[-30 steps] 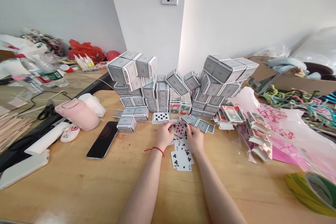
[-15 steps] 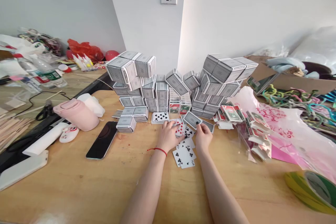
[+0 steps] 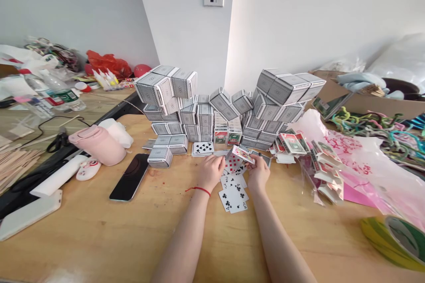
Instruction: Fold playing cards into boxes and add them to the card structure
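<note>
My left hand point(image 3: 210, 172) and my right hand point(image 3: 258, 174) are close together over a row of face-up playing cards point(image 3: 233, 190) on the wooden table point(image 3: 99, 230). Both pinch one playing card point(image 3: 243, 154) lifted a little above the row, its face turned partly up. A red string bracelet circles my left wrist. Another face-up spade card point(image 3: 203, 147) lies to the left of my hands. Behind stands a wall of stacked grey card boxes point(image 3: 229, 106).
A black phone point(image 3: 129, 177), a pink bottle point(image 3: 98, 143) and a white roll lie to the left. Opened card boxes point(image 3: 312, 154), pink plastic bags point(image 3: 368, 163) and green tape rolls point(image 3: 395, 239) are on the right. A cardboard box point(image 3: 365, 97) sits at the back right.
The right hand picked a face-down card from beside the row and, with the left hand joining, turned it over so its face shows. The row of cards stays in place.
</note>
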The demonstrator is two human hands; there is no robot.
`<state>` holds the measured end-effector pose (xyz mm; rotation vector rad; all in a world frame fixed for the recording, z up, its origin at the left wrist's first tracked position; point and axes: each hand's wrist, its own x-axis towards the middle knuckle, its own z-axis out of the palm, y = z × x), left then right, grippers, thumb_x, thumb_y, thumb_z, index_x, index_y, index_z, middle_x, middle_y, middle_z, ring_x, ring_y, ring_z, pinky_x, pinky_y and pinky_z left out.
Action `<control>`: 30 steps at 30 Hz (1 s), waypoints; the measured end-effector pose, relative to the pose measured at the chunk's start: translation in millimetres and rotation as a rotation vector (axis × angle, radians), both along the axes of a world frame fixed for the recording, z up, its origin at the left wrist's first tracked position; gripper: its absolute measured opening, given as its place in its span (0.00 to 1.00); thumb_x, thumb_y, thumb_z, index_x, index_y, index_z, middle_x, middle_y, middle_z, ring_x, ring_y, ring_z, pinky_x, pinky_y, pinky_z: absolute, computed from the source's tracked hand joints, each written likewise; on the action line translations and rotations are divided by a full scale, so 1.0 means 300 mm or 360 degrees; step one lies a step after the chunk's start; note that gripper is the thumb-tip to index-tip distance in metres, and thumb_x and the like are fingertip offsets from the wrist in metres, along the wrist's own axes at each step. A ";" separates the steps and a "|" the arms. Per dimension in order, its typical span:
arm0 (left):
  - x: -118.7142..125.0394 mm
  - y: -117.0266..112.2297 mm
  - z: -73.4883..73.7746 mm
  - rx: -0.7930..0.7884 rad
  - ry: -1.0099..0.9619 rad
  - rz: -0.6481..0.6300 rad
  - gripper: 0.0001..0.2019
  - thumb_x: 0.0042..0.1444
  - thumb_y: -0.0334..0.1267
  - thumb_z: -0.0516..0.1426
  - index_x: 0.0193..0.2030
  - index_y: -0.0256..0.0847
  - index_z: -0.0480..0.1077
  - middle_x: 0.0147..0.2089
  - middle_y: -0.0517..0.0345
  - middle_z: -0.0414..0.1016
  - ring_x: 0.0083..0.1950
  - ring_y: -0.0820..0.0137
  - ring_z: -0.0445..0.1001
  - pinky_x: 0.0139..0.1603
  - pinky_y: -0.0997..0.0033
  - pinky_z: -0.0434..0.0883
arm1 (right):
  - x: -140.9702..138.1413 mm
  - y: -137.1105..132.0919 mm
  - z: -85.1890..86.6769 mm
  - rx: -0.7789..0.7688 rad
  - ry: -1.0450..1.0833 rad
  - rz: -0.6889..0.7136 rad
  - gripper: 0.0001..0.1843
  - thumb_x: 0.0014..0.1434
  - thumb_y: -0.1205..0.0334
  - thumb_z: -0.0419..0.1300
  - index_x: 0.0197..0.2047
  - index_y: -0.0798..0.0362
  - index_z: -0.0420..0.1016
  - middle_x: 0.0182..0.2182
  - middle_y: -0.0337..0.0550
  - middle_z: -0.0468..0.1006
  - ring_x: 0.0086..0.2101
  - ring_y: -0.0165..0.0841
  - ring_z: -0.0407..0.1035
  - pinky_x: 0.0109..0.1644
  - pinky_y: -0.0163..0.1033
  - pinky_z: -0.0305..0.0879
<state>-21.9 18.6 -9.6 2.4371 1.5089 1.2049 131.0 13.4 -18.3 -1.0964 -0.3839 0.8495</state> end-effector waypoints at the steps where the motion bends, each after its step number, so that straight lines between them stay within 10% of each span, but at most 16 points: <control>1: -0.002 0.002 -0.007 0.0014 -0.0021 0.0053 0.11 0.57 0.35 0.48 0.31 0.40 0.71 0.25 0.56 0.71 0.32 0.70 0.69 0.36 0.70 0.64 | 0.001 0.002 -0.006 -0.0031 -0.0062 -0.0060 0.13 0.45 0.54 0.58 0.28 0.56 0.68 0.21 0.36 0.69 0.18 0.25 0.62 0.22 0.32 0.58; 9: -0.010 0.017 -0.030 0.0006 -0.0342 0.0180 0.07 0.55 0.37 0.52 0.33 0.40 0.69 0.30 0.56 0.73 0.32 0.71 0.70 0.36 0.71 0.66 | -0.004 -0.005 -0.032 -0.0253 -0.0643 -0.0255 0.18 0.45 0.61 0.56 0.42 0.54 0.65 0.22 0.32 0.61 0.21 0.25 0.57 0.24 0.31 0.56; 18: 0.004 -0.005 0.013 -0.0055 -0.0356 -0.0408 0.07 0.52 0.37 0.56 0.24 0.41 0.69 0.31 0.57 0.73 0.39 0.70 0.68 0.42 0.66 0.66 | 0.004 -0.013 -0.019 -0.0240 -0.0707 -0.0570 0.16 0.51 0.60 0.49 0.44 0.52 0.60 0.25 0.33 0.58 0.22 0.26 0.55 0.25 0.31 0.54; 30: 0.011 -0.005 -0.004 -0.0524 -0.0468 -0.0535 0.08 0.49 0.41 0.58 0.24 0.41 0.72 0.27 0.58 0.72 0.35 0.70 0.69 0.38 0.69 0.66 | 0.019 -0.025 0.011 -0.0407 -0.0842 -0.0846 0.11 0.55 0.63 0.44 0.43 0.52 0.58 0.36 0.42 0.64 0.35 0.30 0.62 0.40 0.35 0.60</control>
